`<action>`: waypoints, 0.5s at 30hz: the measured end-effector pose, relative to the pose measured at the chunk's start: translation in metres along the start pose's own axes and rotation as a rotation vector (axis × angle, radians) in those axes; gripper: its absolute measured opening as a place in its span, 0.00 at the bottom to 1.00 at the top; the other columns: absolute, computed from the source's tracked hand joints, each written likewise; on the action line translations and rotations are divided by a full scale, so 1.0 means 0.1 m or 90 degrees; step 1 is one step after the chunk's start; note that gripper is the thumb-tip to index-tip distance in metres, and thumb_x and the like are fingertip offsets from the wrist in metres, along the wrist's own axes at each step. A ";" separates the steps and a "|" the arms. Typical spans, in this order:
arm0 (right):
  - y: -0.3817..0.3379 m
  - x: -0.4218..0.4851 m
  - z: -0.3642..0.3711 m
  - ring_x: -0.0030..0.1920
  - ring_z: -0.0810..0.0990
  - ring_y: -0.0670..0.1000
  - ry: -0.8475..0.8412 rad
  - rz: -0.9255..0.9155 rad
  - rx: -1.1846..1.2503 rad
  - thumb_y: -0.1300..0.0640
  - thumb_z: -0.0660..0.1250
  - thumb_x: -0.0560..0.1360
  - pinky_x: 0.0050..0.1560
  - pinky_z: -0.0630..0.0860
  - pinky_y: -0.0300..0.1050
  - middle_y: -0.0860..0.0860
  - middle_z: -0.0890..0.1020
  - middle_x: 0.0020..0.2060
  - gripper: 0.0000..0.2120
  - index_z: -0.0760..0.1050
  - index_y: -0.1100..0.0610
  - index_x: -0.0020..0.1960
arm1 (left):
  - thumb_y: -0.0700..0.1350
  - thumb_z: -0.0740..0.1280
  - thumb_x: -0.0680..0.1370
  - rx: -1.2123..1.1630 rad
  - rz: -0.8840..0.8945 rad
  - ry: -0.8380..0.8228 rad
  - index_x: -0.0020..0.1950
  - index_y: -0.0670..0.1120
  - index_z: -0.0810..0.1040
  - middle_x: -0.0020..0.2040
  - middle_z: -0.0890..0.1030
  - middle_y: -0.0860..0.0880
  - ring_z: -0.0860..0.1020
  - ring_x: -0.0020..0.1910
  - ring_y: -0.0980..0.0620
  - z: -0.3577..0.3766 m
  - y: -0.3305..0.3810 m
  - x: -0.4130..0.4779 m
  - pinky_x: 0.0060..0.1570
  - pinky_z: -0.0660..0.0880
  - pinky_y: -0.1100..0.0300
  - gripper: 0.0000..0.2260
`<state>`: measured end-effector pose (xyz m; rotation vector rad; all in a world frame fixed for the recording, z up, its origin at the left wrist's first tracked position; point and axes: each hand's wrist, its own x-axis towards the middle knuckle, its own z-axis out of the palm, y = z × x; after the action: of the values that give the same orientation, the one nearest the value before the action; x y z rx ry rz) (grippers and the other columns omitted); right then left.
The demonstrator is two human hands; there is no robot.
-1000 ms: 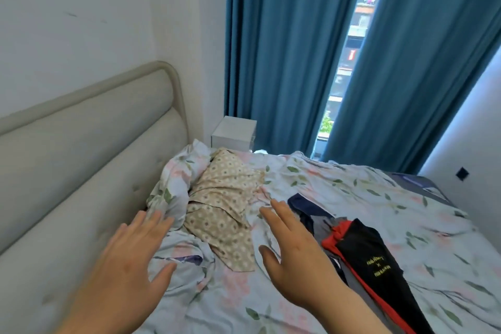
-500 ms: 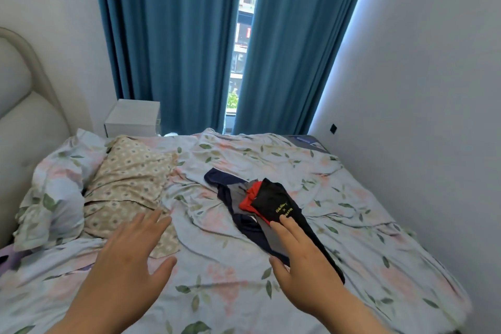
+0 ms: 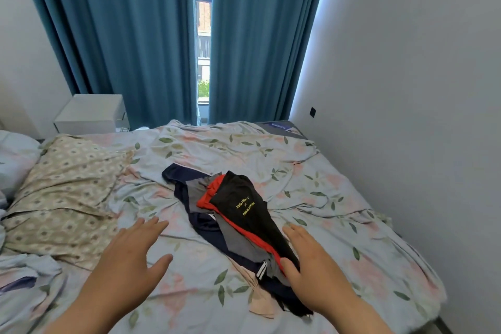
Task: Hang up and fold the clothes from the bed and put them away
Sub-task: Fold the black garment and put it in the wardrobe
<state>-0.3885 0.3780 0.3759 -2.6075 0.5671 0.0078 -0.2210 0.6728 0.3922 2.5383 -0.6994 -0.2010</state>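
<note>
Since half a second ago the view has swung right, bringing the clothes pile [image 3: 238, 209] to mid-frame on the bed [image 3: 339, 171]. Right hand [image 3: 311, 271] is over the pile's lower end, left hand [image 3: 130, 260] at lower left; all fingers [image 3: 151, 225] spread, holding nothing.

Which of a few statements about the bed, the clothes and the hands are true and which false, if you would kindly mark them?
1. The black garment with yellow lettering lies on top of the clothes pile. True.
2. The left hand grips a garment. False: it is open over the floral sheet and holds nothing.
3. The right hand is at the near end of the pile, fingers straight. True.
4. The blue curtains are drawn fully shut. False: a gap between them shows the window.
5. The white nightstand stands against the right wall. False: it stands at the left, in front of the curtains.
</note>
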 end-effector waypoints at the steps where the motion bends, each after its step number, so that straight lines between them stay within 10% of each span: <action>1: 0.18 0.07 -0.04 0.79 0.50 0.42 -0.005 -0.003 0.002 0.46 0.59 0.82 0.75 0.53 0.38 0.40 0.53 0.80 0.30 0.51 0.43 0.80 | 0.56 0.66 0.79 0.000 -0.009 -0.002 0.78 0.59 0.59 0.79 0.57 0.59 0.51 0.79 0.57 0.14 0.12 0.08 0.77 0.51 0.55 0.29; 15: 1.51 0.46 -0.05 0.78 0.55 0.43 -0.128 0.073 0.050 0.48 0.59 0.82 0.73 0.54 0.37 0.42 0.57 0.79 0.28 0.54 0.45 0.80 | 0.55 0.67 0.79 -0.030 -0.091 -0.108 0.77 0.57 0.63 0.78 0.62 0.57 0.55 0.79 0.55 1.31 0.93 0.63 0.76 0.56 0.55 0.27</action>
<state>-0.4066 0.2362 0.3082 -2.4583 0.6289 0.2762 -0.2427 0.5154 0.3251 2.5480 -0.5675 -0.4815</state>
